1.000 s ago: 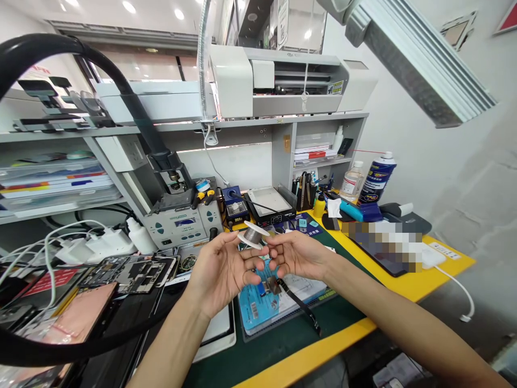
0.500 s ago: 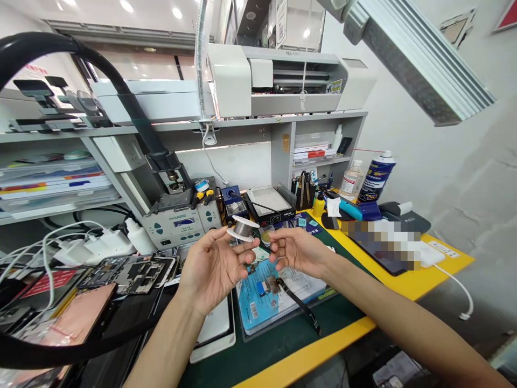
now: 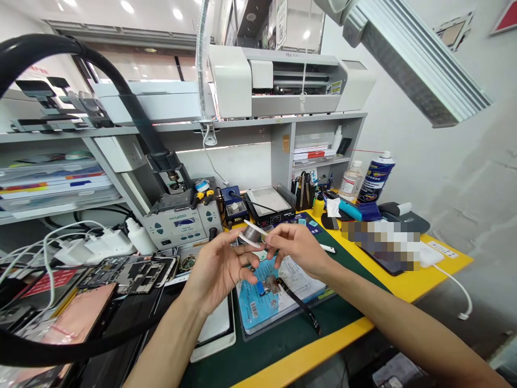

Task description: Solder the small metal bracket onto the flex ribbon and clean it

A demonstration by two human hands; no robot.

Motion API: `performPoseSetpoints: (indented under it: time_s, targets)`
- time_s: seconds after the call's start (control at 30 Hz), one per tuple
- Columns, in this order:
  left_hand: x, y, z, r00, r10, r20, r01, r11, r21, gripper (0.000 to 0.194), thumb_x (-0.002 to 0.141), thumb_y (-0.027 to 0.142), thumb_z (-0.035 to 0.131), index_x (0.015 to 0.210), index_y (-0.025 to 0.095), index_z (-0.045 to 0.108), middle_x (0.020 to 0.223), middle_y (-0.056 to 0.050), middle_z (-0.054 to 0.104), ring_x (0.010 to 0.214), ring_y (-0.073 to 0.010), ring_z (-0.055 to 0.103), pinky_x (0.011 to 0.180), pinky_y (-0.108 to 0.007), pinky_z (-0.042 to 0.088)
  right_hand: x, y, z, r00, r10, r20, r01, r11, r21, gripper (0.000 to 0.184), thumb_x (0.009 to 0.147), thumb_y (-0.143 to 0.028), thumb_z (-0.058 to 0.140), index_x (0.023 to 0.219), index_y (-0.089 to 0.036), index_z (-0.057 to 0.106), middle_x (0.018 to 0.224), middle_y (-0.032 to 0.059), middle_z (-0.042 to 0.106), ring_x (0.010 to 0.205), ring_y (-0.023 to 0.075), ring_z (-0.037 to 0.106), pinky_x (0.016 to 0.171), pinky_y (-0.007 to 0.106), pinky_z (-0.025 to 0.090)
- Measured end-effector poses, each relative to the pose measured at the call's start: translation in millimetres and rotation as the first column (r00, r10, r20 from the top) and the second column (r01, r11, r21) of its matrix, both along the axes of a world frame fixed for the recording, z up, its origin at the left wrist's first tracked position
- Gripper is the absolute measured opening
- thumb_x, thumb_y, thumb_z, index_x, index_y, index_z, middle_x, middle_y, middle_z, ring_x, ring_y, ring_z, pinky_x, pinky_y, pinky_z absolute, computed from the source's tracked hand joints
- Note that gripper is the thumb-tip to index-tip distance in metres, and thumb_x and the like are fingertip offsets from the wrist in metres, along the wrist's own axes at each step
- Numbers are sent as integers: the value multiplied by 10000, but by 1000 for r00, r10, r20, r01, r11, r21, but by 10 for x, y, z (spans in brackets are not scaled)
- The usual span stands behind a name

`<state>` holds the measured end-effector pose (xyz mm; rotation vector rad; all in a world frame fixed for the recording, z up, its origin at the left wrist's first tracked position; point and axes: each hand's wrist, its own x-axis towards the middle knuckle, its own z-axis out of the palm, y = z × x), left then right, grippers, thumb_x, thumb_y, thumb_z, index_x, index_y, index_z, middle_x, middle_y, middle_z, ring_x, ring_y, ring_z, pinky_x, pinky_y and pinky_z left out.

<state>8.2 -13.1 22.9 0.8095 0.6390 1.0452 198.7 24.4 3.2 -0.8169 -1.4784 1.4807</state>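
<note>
While the small solder spool (image 3: 252,235) hangs above the green mat (image 3: 274,345) on the worktop (image 3: 307,360), I have it between both hands. My left hand (image 3: 218,272) is half curled at its near rim; my right hand (image 3: 298,249) pinches its far edge.

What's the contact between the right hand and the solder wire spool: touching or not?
Touching: the head view shows the right hand with its fingertips on the rim of the solder wire spool.
</note>
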Motion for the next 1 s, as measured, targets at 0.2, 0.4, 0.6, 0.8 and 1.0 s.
performPoseSetpoints:
  time_s: [0.2,0.4,0.6,0.8,1.0]
  targets:
    - [-92,14,43,902,218,-373,-150,968,203,243,952,335,452,1148,201,504,949,-73,631,716,-184,624,538,-323,607,-3,20,-38,996,-65,57,61,996,67,251,797,-370,753,732,-136,688,680,43,672,591,159,654,459,248,551]
    - [-369,166,-60,668,262,-696,-163,965,207,327,851,498,619,992,205,593,753,-12,559,617,-180,593,453,-281,573,15,81,-42,992,-118,49,115,992,57,204,793,-331,713,711,-153,657,668,27,644,606,169,662,447,252,539]
    - [-428,319,-286,481,161,-862,-99,987,129,396,800,573,609,975,217,625,695,-21,590,556,-202,626,373,-258,526,10,73,-42,990,-108,96,102,993,61,191,804,-333,685,740,-158,646,679,24,638,614,176,671,450,258,543]
    - [-385,367,-328,370,151,-917,-42,988,146,425,864,600,491,1050,236,608,698,-18,598,570,-193,613,374,-238,482,17,136,-108,959,-155,237,123,982,146,137,817,-271,670,763,-145,683,642,32,675,489,116,599,405,198,478]
    - [-277,359,-277,231,116,-966,13,992,123,386,918,568,493,1018,217,619,699,-3,583,605,-180,594,381,-226,415,20,245,-199,926,-189,326,130,973,193,137,832,-277,659,774,-156,685,600,26,671,466,119,584,374,184,427]
